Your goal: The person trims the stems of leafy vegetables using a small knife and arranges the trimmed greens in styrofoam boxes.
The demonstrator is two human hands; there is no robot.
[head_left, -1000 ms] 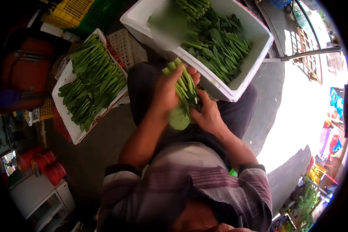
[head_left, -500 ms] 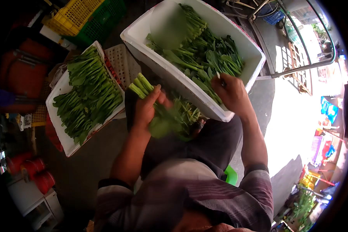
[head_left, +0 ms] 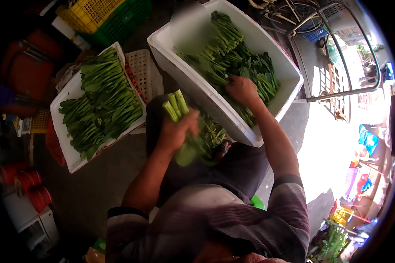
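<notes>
Green stalk bunch [head_left: 180,127] clenched in left hand [head_left: 174,133]; right hand [head_left: 241,90] at 1 o'clock, grasping greens [head_left: 232,61] inside white foam box [head_left: 197,90].

Right hand [head_left: 241,90]: fingertips buried in the greens [head_left: 245,65] of the white box [head_left: 193,83]; what they grip cannot be told.
Left hand [head_left: 175,131]: palm side hidden; closed round a bunch [head_left: 176,105] whose leaves blur below it.
Box: far corner cut by the top edge.
Yellow crate [head_left: 92,11]: cut by the top edge.
Red cans [head_left: 28,188]: dark, labels unreadable.
Stalls at right: overexposed, too small to tell.
</notes>
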